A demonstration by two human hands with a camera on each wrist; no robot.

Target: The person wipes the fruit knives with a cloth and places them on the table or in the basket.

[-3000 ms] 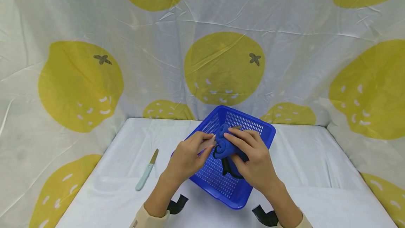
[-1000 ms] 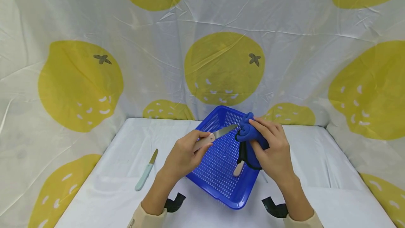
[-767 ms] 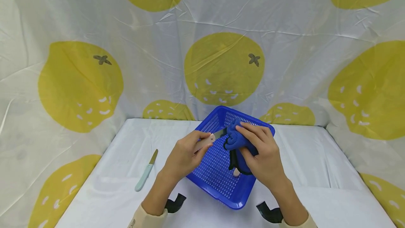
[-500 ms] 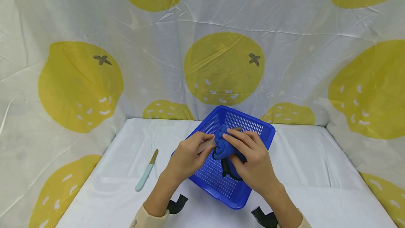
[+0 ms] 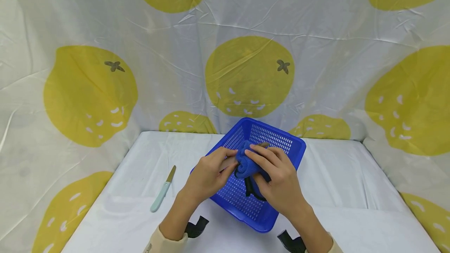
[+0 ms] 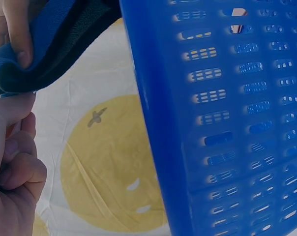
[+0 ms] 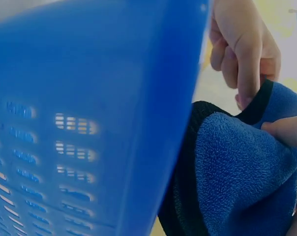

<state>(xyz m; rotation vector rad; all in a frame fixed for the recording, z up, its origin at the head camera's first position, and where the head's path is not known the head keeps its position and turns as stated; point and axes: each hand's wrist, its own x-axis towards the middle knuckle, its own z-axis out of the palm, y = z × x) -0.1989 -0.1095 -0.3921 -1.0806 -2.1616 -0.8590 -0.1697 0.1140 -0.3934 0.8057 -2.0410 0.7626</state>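
Observation:
Over the blue basket [image 5: 261, 221], my left hand [image 5: 207, 175] pinches the pale pink handle [image 5: 228, 163] of a knife. My right hand [image 5: 279, 177] grips a folded blue cloth [image 5: 247, 166] with dark edging, wrapped about the blade close to the handle. Only the blade's tip end [image 5: 263, 144] pokes out past the cloth at the far side. In the left wrist view the curled fingers of the left hand [image 6: 20, 172] sit beside the cloth [image 6: 45, 39]. The cloth [image 7: 237, 162] hangs in loose folds in the right wrist view, next to the basket wall [image 7: 153, 98].
A second knife [image 5: 163, 190] with a mint-green handle lies on the white-covered table [image 5: 116, 202], left of the basket. Behind stands a white curtain [image 5: 168, 81] printed with yellow fruit. A dark strap piece [image 5: 197, 227] juts out by the left wrist.
One second ago the blade was bare and the cloth stood off its tip. The cloth has since moved left along the blade to the handle. The left hand has barely moved.

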